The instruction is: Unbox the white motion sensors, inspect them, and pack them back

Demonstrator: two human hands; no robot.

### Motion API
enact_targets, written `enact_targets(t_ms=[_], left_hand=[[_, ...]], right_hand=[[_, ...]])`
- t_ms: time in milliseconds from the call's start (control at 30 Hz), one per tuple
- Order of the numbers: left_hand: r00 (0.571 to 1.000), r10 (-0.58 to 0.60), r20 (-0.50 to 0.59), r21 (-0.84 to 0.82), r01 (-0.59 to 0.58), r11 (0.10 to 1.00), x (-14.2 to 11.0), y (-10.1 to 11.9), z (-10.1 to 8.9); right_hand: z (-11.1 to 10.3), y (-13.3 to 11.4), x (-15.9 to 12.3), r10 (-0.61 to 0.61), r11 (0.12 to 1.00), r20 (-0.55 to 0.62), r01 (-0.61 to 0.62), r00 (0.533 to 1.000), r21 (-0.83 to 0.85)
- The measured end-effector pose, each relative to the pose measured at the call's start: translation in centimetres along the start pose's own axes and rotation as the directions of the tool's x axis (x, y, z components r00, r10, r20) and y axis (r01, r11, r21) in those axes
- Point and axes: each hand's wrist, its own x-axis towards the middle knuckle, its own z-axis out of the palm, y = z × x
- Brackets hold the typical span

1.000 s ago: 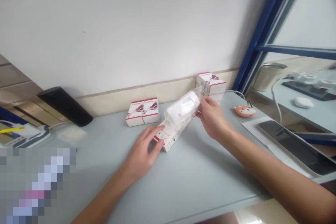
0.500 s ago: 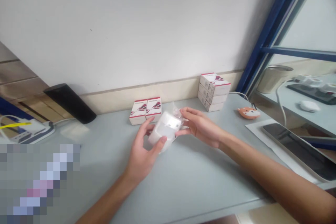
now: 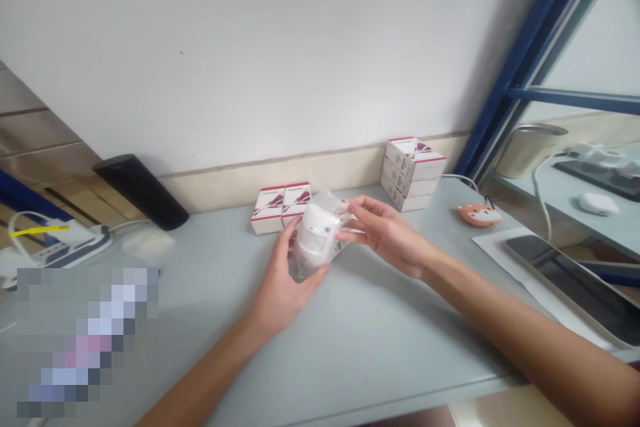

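Above the smooth table [image 3: 390, 347], left fingers [image 3: 315, 278] clasp a rounded device [image 3: 314, 233] (right fingers [image 3: 367, 205] pinch its filmy bag [image 3: 327, 201]).

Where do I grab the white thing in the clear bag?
Probably hold the white thing by its lower sides, coming from the left, like the left hand: its body fits between thumb and fingers; the bag's upper end looks loose.

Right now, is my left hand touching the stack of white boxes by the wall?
No, your left hand holds the white device in its clear plastic bag, while the box stack stands apart, beyond your right hand.
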Motion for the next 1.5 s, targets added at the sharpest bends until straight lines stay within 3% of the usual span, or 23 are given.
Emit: enact_targets(t_ms=[433, 567, 667, 733, 800, 867, 933, 967, 1033, 1133, 1200, 1400, 1500], left_hand=[[0.994, -0.054, 0.095, -0.037, 0.058, 0.998, -0.1, 0.1, 0.4], [0.988, -0.111, 0.104, -0.048, 0.117, 0.992, 0.1, 0.1, 0.6], [0.986, -0.143, 0.086, -0.019, 0.145, 0.989, 0.2, 0.0, 0.5], [0.984, -0.150, 0.101, -0.013, 0.152, 0.988, 0.1, 0.0, 0.4], [0.982, -0.143, 0.126, -0.029, 0.148, 0.989, 0.1, 0.0, 0.3], [0.981, -0.136, 0.138, -0.049, 0.144, 0.988, 0.0, 0.0, 0.2], [0.984, -0.125, 0.129, -0.057, 0.133, 0.989, 0.0, 0.1, 0.3], [0.986, -0.119, 0.121, -0.055, 0.126, 0.991, 0.0, 0.1, 0.3], [0.989, -0.106, 0.102, -0.044, 0.111, 0.993, 0.0, 0.0, 0.3], [0.990, -0.098, 0.099, -0.039, 0.102, 0.994, 0.0, 0.0, 0.3], [0.990, -0.100, 0.100, -0.046, 0.105, 0.993, 0.0, -0.1, 0.3], [0.992, -0.088, 0.088, -0.014, 0.090, 0.996, -0.2, 0.5, 0.0], [0.999, -0.033, 0.031, -0.042, 0.034, 0.999, -0.3, 1.0, -0.4]], right_hand=[[1.1, -0.7, -0.8, 0.028, 0.994, 0.083, -0.036, 0.996, 0.101], [1.5, -1.4, -1.0, -0.033, 0.996, 0.083, 0.026, 0.996, 0.089], [1.3, -2.3, -1.0, -0.148, 0.989, -0.024, 0.148, 0.989, 0.017], [0.9, -3.0, -0.8, -0.306, 0.950, -0.147, 0.291, 0.941, -0.111], [0.3, -3.4, -0.7, -0.517, 0.837, -0.233, 0.428, 0.824, -0.341], [-0.3, -3.4, -0.5, -0.705, 0.627, -0.181, 0.484, 0.686, -0.610], [-1.0, -2.9, -0.3, -0.784, 0.376, -0.002, 0.473, 0.620, -0.796], [-1.3, -2.4, -0.2, -0.778, 0.268, 0.092, 0.461, 0.621, -0.846], [-1.9, -1.3, 0.3, -0.703, 0.125, 0.218, 0.419, 0.677, -0.899], [-2.9, 0.4, 1.0, -0.512, 0.042, 0.252, 0.317, 0.821, -0.948], [-3.5, 1.1, 1.4, -0.411, 0.014, 0.235, 0.264, 0.881, -0.964], [-4.4, 1.6, 1.5, -0.285, -0.076, 0.260, 0.248, 0.923, -0.966], [-4.2, 1.4, 1.4, -0.261, -0.124, 0.250, 0.224, 0.932, -0.967]])
